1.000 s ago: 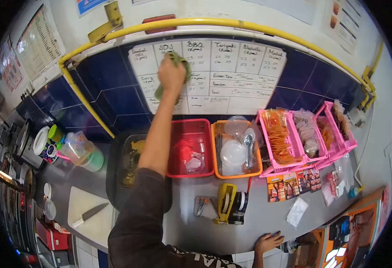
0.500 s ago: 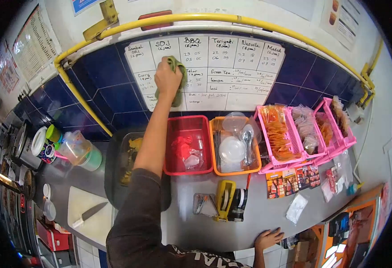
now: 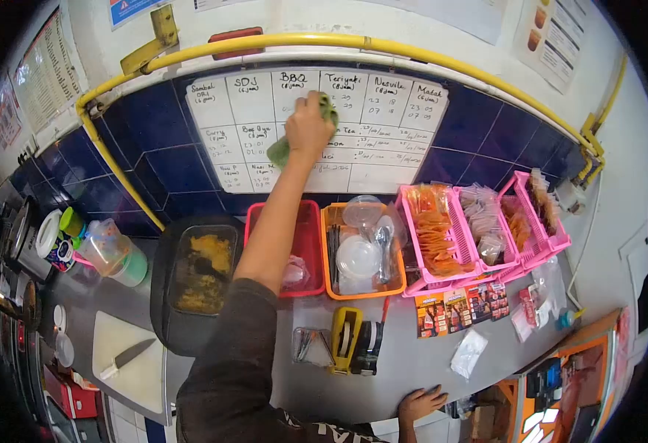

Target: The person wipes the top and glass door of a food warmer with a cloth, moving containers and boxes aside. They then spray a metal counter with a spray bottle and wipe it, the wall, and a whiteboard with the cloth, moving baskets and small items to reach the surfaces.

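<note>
My left hand is closed round a green cloth and presses it against the whiteboard with its handwritten grid. The hand sits below the BBQ heading, where only faint writing shows. My left forearm crosses in front of a red basket. At the front edge of the grey counter, my right hand rests with fingers spread and nothing in it.
An orange basket holds lids and spoons. Pink baskets of sachets stand to its right. A yellow tape dispenser sits in front. On the left are a knife on a cutting board and a dark tray.
My left hand and the cloth have moved right along the whiteboard, from the SDJ column to the BBQ and Teriyaki area. Numbers under BBQ have mostly gone. My right hand stays on the counter edge.
</note>
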`<state>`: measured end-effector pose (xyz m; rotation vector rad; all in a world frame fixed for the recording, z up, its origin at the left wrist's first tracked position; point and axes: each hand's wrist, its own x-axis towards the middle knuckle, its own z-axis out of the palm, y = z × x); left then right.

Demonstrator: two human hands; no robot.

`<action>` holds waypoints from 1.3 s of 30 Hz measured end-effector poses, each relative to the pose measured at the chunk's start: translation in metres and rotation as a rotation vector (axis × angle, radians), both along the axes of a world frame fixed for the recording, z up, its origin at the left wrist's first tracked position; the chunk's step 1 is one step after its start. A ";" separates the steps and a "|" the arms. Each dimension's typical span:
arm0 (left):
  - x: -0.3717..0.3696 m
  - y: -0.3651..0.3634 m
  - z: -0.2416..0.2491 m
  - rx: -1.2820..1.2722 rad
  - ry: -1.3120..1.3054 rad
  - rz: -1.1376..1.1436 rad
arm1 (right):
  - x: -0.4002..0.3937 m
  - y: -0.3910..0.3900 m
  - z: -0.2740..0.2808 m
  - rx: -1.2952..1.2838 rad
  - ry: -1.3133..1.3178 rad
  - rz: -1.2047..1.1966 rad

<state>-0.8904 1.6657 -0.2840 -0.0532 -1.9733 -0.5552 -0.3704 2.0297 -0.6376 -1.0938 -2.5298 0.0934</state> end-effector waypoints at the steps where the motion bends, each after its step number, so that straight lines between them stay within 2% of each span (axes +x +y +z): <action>1: 0.002 -0.005 0.001 -0.004 -0.006 0.009 | -0.001 -0.003 0.003 -0.017 -0.015 0.011; 3: 0.006 -0.016 0.002 -0.144 -0.102 -0.016 | -0.002 -0.005 0.004 -0.023 -0.014 0.017; 4: 0.010 -0.027 0.000 -0.125 -0.105 0.030 | -0.001 -0.004 0.005 -0.024 -0.007 0.014; 6: 0.000 -0.053 -0.020 -0.001 0.074 0.109 | -0.001 -0.005 0.007 -0.036 -0.002 0.030; 8: 0.005 -0.060 -0.019 0.139 0.112 0.120 | 0.001 -0.001 0.001 -0.029 0.013 0.051; 11: 0.010 -0.032 -0.008 0.392 0.081 0.270 | 0.003 0.002 0.005 -0.097 -0.018 0.028; 13: 0.013 -0.023 -0.009 0.389 0.066 0.234 | 0.012 0.010 0.010 -0.076 0.003 0.060; 15: 0.011 -0.006 0.000 0.389 0.078 0.197 | 0.015 0.027 0.016 -0.251 0.141 0.085; 17: 0.010 0.015 0.001 0.173 0.208 0.006 | 0.018 0.056 0.011 -0.208 0.182 0.076; 19: 0.001 0.033 0.004 0.142 0.198 0.063 | 0.017 0.088 0.005 -0.107 0.190 -0.106; 20: -0.004 0.048 0.008 0.186 0.179 0.125 | 0.017 0.106 -0.003 0.016 0.160 -0.121; 22: -0.017 0.066 0.001 0.243 0.096 0.179 | 0.016 0.135 -0.015 -0.027 0.174 -0.151; 23: -0.032 0.071 -0.014 0.150 0.138 0.159 | 0.010 0.143 -0.020 -0.083 0.183 -0.185; 24: -0.021 0.082 -0.007 0.080 -0.005 0.139 | 0.006 0.149 -0.027 -0.096 0.231 -0.147; 25: -0.009 0.088 0.000 0.014 -0.150 0.117 | 0.006 0.153 -0.034 -0.103 0.221 -0.128; 27: -0.008 0.067 0.002 0.014 -0.114 0.117 | -0.003 0.160 -0.038 -0.218 0.348 -0.112; 29: -0.007 0.054 0.001 0.016 -0.079 0.092 | -0.001 0.162 -0.038 -0.205 0.361 -0.100; 31: -0.004 0.050 0.004 0.327 0.060 0.173 | -0.003 0.159 -0.034 -0.192 0.384 -0.091; 35: -0.011 0.084 -0.007 0.268 0.165 0.232 | -0.013 0.151 -0.015 -0.272 0.435 -0.076; 37: -0.003 0.080 -0.001 0.157 0.090 0.144 | -0.005 0.147 -0.013 -0.326 0.410 -0.084; 39: 0.000 0.088 0.001 0.136 0.127 0.098 | -0.008 0.147 -0.015 -0.294 0.420 -0.081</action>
